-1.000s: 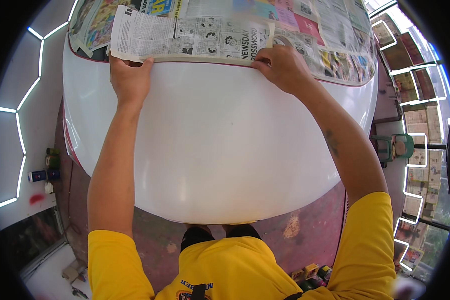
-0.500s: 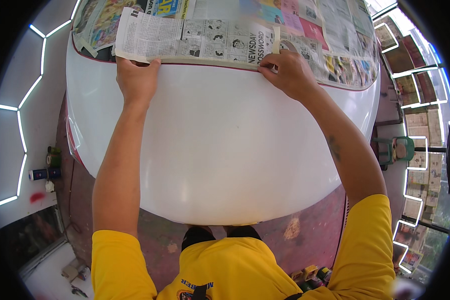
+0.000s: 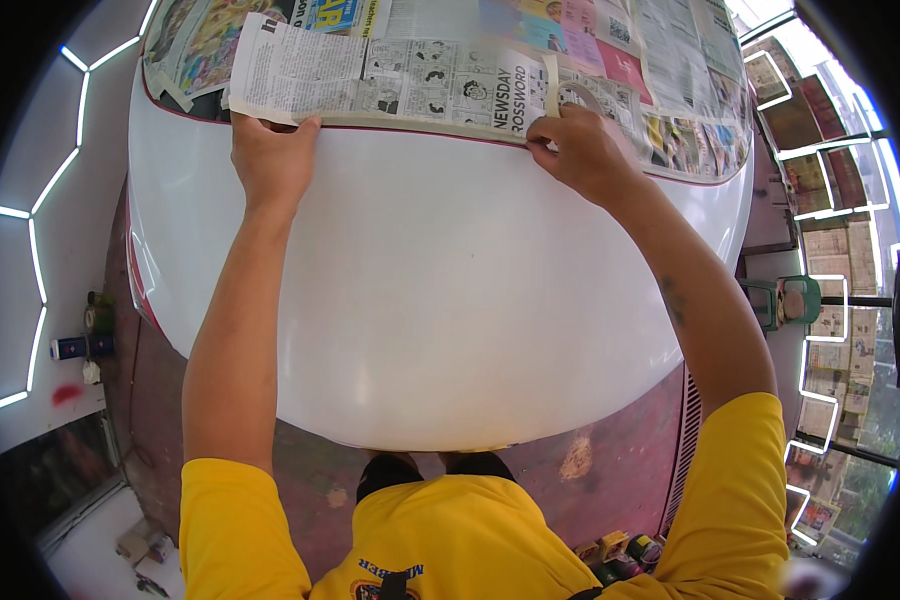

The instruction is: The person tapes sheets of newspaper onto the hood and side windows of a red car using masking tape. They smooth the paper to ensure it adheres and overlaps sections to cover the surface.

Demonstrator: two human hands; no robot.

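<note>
A newspaper sheet (image 3: 410,80) lies along the lower edge of a car's papered-over window, above the white body panel (image 3: 470,280). Pale masking tape runs along the sheet's bottom edge, beside a thin red line. My left hand (image 3: 273,160) pinches the sheet's lower left corner, thumb on the taped edge, the other fingers partly hidden beneath the paper. My right hand (image 3: 588,150) is closed at the sheet's right end, thumb and fingertips together at the taped edge. It holds a roll of masking tape (image 3: 582,95), mostly hidden behind the fingers.
More newspaper (image 3: 690,60) covers the glass beyond. A green stool (image 3: 798,300) stands at the right, and cans (image 3: 642,550) sit on the reddish floor (image 3: 530,500) at lower right. Bottles and cans (image 3: 85,345) stand by the left wall.
My right hand has slid slightly to the right along the sheet's lower edge. My left hand stays at the corner. The view has shifted a little.
</note>
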